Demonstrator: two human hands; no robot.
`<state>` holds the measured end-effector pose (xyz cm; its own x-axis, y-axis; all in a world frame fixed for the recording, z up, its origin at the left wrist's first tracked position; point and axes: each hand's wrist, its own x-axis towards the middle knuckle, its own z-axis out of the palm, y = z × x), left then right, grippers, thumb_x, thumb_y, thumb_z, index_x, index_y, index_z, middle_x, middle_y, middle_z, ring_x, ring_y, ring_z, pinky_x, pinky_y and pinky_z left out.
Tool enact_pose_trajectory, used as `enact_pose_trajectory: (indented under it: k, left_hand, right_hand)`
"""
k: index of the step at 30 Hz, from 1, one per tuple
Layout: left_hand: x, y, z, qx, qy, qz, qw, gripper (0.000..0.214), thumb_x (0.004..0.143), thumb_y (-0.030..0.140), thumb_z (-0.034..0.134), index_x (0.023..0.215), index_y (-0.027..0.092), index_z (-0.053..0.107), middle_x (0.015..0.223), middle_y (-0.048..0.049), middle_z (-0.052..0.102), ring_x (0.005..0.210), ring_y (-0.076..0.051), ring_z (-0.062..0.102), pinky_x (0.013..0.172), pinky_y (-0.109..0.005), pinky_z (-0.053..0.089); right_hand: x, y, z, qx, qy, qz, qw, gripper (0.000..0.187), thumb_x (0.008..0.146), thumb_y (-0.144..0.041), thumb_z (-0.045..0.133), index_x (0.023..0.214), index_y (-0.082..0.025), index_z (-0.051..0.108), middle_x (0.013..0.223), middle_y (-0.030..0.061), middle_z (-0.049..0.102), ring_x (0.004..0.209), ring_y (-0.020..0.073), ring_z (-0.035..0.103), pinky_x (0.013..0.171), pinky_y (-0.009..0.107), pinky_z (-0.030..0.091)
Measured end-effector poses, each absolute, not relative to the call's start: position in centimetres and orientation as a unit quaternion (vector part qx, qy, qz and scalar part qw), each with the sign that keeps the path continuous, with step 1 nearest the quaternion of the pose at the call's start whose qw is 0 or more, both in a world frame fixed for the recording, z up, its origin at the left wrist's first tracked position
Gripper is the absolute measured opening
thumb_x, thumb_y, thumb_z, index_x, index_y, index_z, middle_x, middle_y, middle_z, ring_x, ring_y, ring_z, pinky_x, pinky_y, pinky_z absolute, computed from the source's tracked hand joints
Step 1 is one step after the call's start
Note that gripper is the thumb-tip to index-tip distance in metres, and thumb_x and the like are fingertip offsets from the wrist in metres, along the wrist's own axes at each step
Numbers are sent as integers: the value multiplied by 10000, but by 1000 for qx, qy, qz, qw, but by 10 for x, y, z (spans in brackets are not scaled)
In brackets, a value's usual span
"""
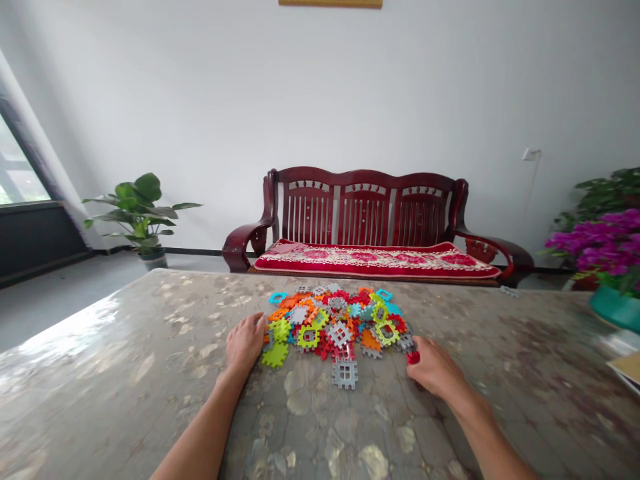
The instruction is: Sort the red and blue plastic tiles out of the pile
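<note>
A heap of interlocking plastic building tiles (pixel 340 333) in red, orange, lime, blue and grey lies at the middle of the table. My left hand (pixel 245 341) rests at the heap's left edge, palm down with fingers stretched out, beside lime tiles (pixel 275 355). At the right edge, my right hand (pixel 436 365) has its thumb and fingers closed around a small red tile (pixel 413 358), which is partly covered by the hand. A grey window-shaped tile (pixel 345 373) lies flat at the near side of the heap.
The patterned tabletop (pixel 165 373) spreads around the heap. A grey tile (pixel 509 291) lies alone at the far right edge. A teal flower pot (pixel 616 308) with purple flowers stands on the right. Beyond the table are a wooden bench (pixel 365 207) and a potted plant (pixel 145 207).
</note>
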<state>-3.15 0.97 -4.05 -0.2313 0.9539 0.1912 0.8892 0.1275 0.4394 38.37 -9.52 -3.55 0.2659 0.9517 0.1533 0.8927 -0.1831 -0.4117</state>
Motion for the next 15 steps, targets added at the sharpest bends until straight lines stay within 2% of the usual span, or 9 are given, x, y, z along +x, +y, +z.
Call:
enact_pose_trajectory:
  k: [4,9,12,15]
  left_hand:
    - [-32,8,-39,616,746,243,74,492,947,386,270,1191,196,652,1255,-112,655,1187,-282,573,1002,-412,401]
    - [-33,6,-37,630,733,243,79,437,933,407,327,1135,247,680,1250,-82,660,1169,-271,580,988,-398,409]
    - [-34,6,-37,633,731,241,85,408,919,419,369,1135,264,678,1249,-69,660,1166,-261,581,980,-379,415]
    - [-35,6,-37,633,732,238,83,389,911,411,393,1132,269,679,1238,-64,664,1153,-257,588,969,-367,423]
  right_hand:
    - [387,-89,-24,-781,-583,66,213,542,627,-194,578,1163,-143,631,1033,157,699,923,292,655,792,351,465]
    - [370,-67,5,-706,-595,105,369,518,711,-331,603,1210,-193,601,1047,91,699,965,246,638,838,344,480]
    - [349,-59,18,-669,-592,74,444,456,760,-391,578,1169,-194,619,997,78,699,951,240,632,837,358,484]
    - [322,-67,18,-647,-617,64,445,329,802,-392,548,1053,-206,653,951,80,697,905,234,631,823,357,476]
